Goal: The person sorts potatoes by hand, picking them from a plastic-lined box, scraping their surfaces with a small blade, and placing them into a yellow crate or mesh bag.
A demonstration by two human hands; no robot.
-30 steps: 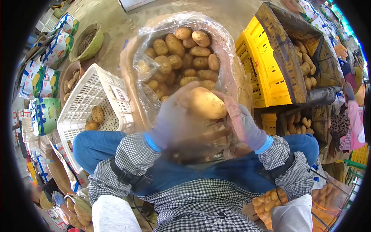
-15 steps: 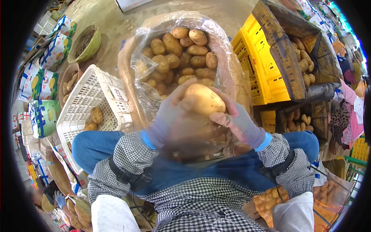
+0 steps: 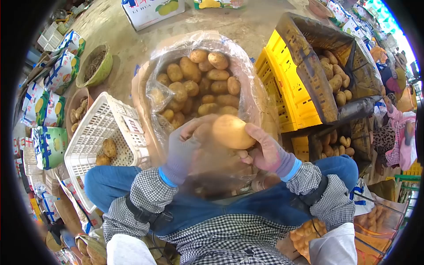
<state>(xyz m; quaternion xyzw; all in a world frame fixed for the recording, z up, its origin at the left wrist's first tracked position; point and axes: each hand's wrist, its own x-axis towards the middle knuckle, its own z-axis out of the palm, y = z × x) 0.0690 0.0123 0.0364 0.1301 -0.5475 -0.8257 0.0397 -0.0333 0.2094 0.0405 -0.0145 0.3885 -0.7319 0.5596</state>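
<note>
A large pale-yellow potato [image 3: 232,133] is held up over the near end of a plastic-lined box [image 3: 258,104] with many potatoes inside. My right hand [image 3: 270,152], in a grey and pink glove, grips it from the right, thumb on top and fingers curled beneath. On the potato's left side, my left hand [image 3: 182,148], in a grey glove, is closed with its fingertips against the skin. A blurred patch below the potato partly hides the left fingers. Loose clear plastic [image 3: 161,99] lies over the box's left rim.
On the left stands a white plastic crate [image 3: 99,132] with two potatoes [image 3: 107,151]. Yellow crates [image 3: 293,84] with dark liners hold potatoes on the right. A green basin [image 3: 95,66] and a white printed carton [image 3: 152,14] stand farther off.
The view has tilted, so box and crates sit lower and the white carton shows more. The potato has turned slightly in my hands, and my right thumb now lies on its upper right side.
</note>
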